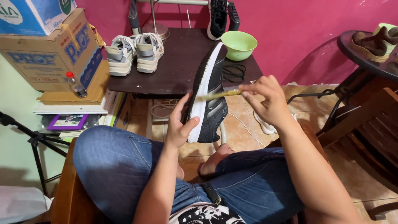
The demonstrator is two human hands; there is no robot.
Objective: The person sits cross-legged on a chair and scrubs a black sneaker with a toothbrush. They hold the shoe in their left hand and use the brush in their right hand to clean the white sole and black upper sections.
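Note:
My left hand grips a black sneaker with a white sole, held on its side with the toe pointing away, above my lap. My right hand holds a thin yellowish brush whose tip lies against the sneaker's white sole edge. Both hands hover in front of a dark wooden table. My legs in blue jeans fill the bottom of the view.
On the table stand a pair of grey-white sneakers, a green bowl, black laces and another black shoe. Cardboard boxes stack at the left, with a small bottle. A round table with brown shoes is right.

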